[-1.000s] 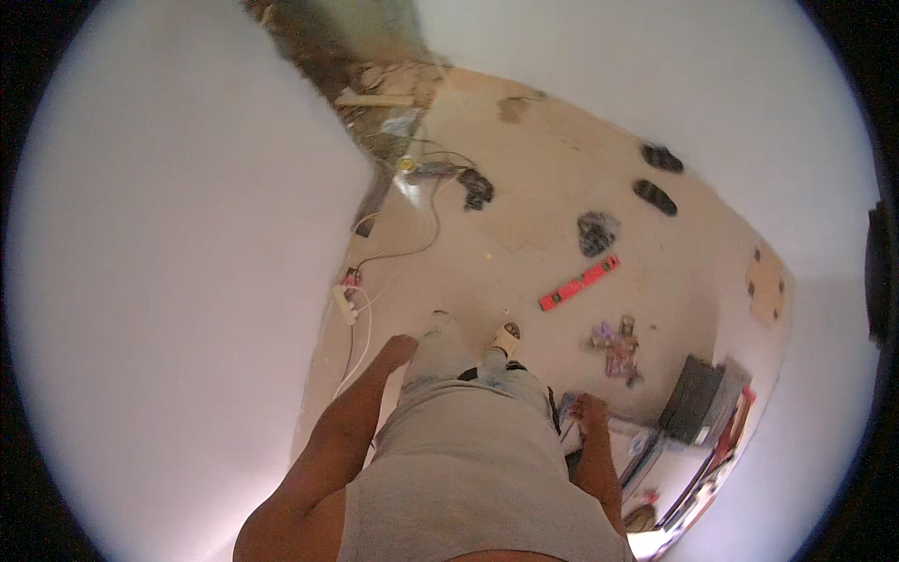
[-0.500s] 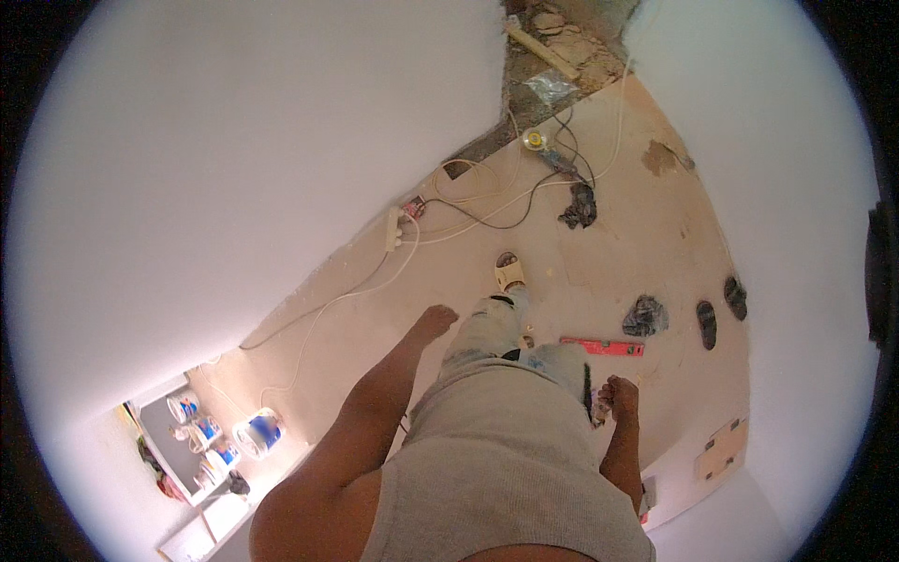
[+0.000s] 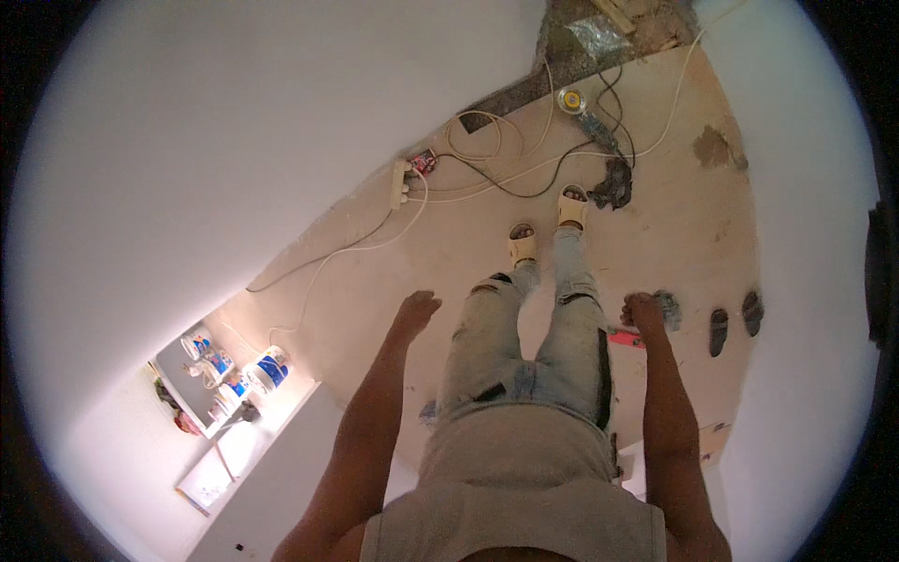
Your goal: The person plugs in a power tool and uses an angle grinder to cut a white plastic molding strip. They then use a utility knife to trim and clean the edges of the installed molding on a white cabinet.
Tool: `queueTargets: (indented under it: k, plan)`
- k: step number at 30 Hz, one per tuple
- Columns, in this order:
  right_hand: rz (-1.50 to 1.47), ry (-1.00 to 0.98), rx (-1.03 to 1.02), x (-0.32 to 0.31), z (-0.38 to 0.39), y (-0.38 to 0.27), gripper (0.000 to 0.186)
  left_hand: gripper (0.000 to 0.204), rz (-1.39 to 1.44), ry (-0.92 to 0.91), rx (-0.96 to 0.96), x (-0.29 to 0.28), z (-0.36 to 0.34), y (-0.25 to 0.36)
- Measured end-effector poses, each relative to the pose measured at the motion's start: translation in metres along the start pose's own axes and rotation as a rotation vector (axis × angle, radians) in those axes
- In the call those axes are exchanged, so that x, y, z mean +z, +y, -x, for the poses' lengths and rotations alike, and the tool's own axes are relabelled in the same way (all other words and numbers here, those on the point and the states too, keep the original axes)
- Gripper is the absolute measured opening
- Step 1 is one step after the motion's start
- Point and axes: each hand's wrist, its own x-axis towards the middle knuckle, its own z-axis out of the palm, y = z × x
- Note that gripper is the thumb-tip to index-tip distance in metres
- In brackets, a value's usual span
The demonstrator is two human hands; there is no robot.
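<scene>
I look down at my legs [image 3: 496,328] in pale torn trousers and beige slides [image 3: 522,244] on the dusty floor. My left hand [image 3: 419,309] hangs beside my left leg, fingers loosely bent and apart, holding nothing. My right hand [image 3: 641,312] is curled beside my right leg; what it holds, if anything, is hidden. Behind it in the view lie a red spirit level [image 3: 624,337] and a crumpled grey item [image 3: 669,304]. Past my feet are an angle grinder [image 3: 590,122] with a yellow centre and a black crumpled bag [image 3: 613,187].
A power strip [image 3: 398,184] and loose cables [image 3: 506,190] run along the left wall [image 3: 234,159]. White buckets [image 3: 267,370] stand at lower left. Two dark shoes [image 3: 719,332] lie by the right wall. A rubble-filled gap [image 3: 637,19] borders the floor at the top.
The view has swung right, bringing the buckets in at lower left and the grinder further right. My feet have stepped toward the cables and bag, and both arms still hang down.
</scene>
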Motion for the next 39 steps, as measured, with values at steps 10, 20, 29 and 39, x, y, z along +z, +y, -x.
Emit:
queueTargets:
  k: [10,20,29,39]
  plan:
    - [0.457,-0.324,-0.032,0.15,-0.086,0.018,0.024,0.059,-0.482,0.167,-0.116,-0.041,-0.145,-0.051]
    - [0.603,-0.464,0.201,0.255,-0.131,0.129,0.03,0.083,-0.925,0.545,0.072,-0.188,-0.423,-0.14]
    - [0.752,-0.487,-0.052,0.289,-0.19,0.127,0.031,0.071,-0.647,0.494,-0.179,-0.161,-0.464,-0.097]
    - [1.033,-0.165,-0.896,0.454,-0.317,0.007,0.016,0.048,-0.728,0.458,0.038,-0.161,-0.403,-0.106]
